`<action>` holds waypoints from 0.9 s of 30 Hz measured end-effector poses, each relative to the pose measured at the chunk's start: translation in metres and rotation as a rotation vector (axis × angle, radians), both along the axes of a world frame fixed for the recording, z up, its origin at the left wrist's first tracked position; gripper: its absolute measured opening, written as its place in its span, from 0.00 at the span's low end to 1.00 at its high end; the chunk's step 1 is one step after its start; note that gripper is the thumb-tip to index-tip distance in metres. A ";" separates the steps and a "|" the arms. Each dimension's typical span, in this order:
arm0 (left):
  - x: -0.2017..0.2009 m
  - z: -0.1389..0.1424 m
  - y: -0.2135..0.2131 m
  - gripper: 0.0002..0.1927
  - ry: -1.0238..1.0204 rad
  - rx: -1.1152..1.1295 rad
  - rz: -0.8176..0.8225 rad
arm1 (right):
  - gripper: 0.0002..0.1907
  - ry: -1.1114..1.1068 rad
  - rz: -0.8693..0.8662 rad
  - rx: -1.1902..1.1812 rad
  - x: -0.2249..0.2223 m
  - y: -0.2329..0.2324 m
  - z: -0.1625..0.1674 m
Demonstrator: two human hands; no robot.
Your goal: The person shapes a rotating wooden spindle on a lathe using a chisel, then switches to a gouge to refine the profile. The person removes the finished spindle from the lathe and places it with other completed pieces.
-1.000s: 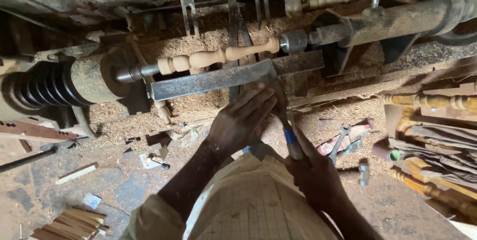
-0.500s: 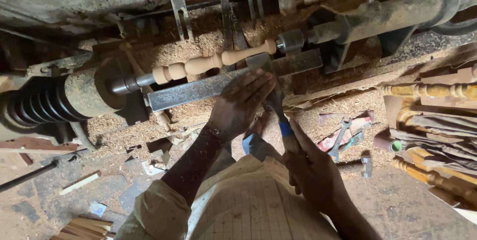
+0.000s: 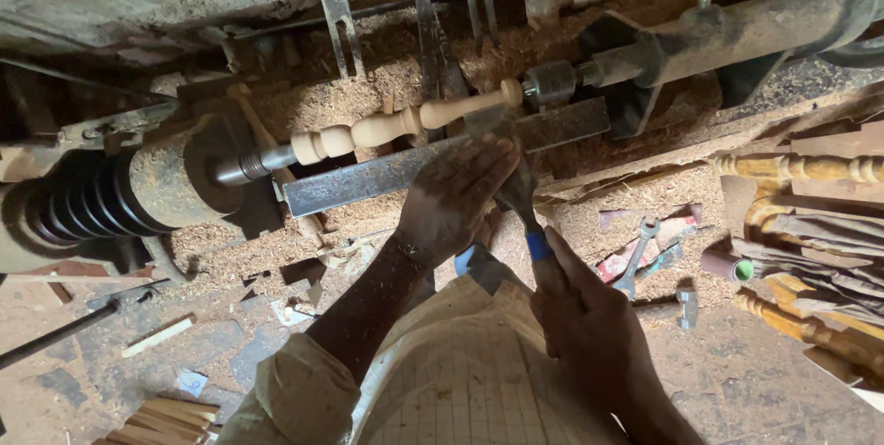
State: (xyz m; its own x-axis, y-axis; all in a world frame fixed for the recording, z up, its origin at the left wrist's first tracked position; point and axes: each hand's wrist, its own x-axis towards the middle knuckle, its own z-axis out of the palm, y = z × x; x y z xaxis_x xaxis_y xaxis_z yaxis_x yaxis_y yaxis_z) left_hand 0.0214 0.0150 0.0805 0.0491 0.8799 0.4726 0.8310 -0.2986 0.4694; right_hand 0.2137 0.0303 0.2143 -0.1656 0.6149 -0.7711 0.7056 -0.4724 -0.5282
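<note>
A pale turned wooden spindle [image 3: 396, 122] is mounted across a lathe, between the dark headstock [image 3: 138, 192] at left and the tailstock chuck [image 3: 551, 84] at right. A flat steel tool rest [image 3: 368, 180] lies just below it. My left hand [image 3: 456, 194] presses down on the rest and on the blade of a chisel [image 3: 517, 189], near the spindle's right end. My right hand [image 3: 589, 330] grips the chisel's handle, which has a blue band [image 3: 539, 246]. The chisel tip is hidden behind my left fingers.
Sawdust covers the lathe bed [image 3: 368, 86]. Metal tools [image 3: 341, 26] lean at the back. A wrench [image 3: 637, 256] and small parts lie at right, beside finished turned spindles [image 3: 801, 169]. Wood strips [image 3: 175, 413] sit at lower left, with a dark rod [image 3: 55, 334] near them.
Both hands have stayed on the chisel and the rest. My left hand has slid slightly right along the rest toward the spindle's right end. The view has shifted a little.
</note>
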 end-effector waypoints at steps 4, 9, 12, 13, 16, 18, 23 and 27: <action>0.001 -0.003 0.000 0.28 -0.031 0.011 -0.006 | 0.33 -0.046 -0.030 -0.033 0.006 0.001 -0.006; 0.004 -0.016 0.008 0.21 -0.025 0.077 0.039 | 0.36 0.108 0.075 -0.001 0.018 0.004 -0.010; 0.007 -0.021 0.009 0.18 -0.019 0.117 0.053 | 0.37 0.099 0.086 -0.008 0.021 0.006 -0.010; 0.007 -0.022 0.009 0.17 -0.017 0.129 0.076 | 0.36 0.068 0.051 -0.026 0.021 0.007 -0.010; 0.009 -0.023 0.008 0.17 0.000 0.140 0.085 | 0.37 0.163 0.077 0.044 0.021 0.007 -0.011; 0.009 -0.024 0.008 0.16 0.018 0.118 0.108 | 0.38 0.211 0.084 0.062 0.021 0.007 -0.011; 0.010 -0.026 0.008 0.18 0.071 0.077 0.125 | 0.41 0.191 0.109 0.040 0.027 0.012 -0.011; 0.009 -0.025 0.000 0.18 0.011 0.047 0.109 | 0.42 0.220 0.131 0.009 0.028 0.013 -0.011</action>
